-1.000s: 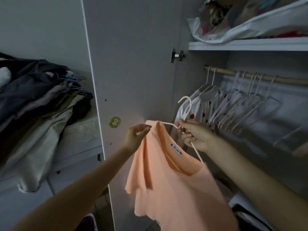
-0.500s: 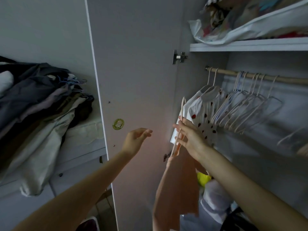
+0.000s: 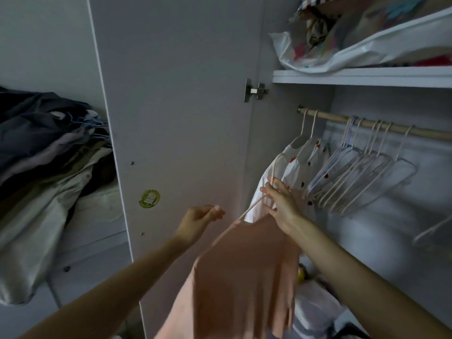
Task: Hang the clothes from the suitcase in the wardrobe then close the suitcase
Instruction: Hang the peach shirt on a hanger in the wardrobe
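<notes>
A peach shirt [image 3: 247,277] hangs from a white hanger [image 3: 274,170] that my right hand [image 3: 281,206] grips just below the hook, inside the open wardrobe. The hook points up, well below the wooden rail [image 3: 381,127]. My left hand [image 3: 198,222] floats empty to the left of the shirt, fingers loosely curled, in front of the open wardrobe door [image 3: 176,118]. A white garment with red dots [image 3: 300,167] hangs on the rail behind my right hand. The suitcase is out of view.
Several empty white hangers [image 3: 362,177] crowd the rail to the right. The shelf [image 3: 362,77] above carries a stuffed plastic bag [image 3: 342,37]. A heap of dark and pale clothes [image 3: 44,167] lies on a surface at the left. Bags sit on the wardrobe floor [image 3: 315,311].
My left hand has let go of the shirt's shoulder and hangs free. My right hand has carried the hanger with the shirt rightward into the wardrobe and a little higher.
</notes>
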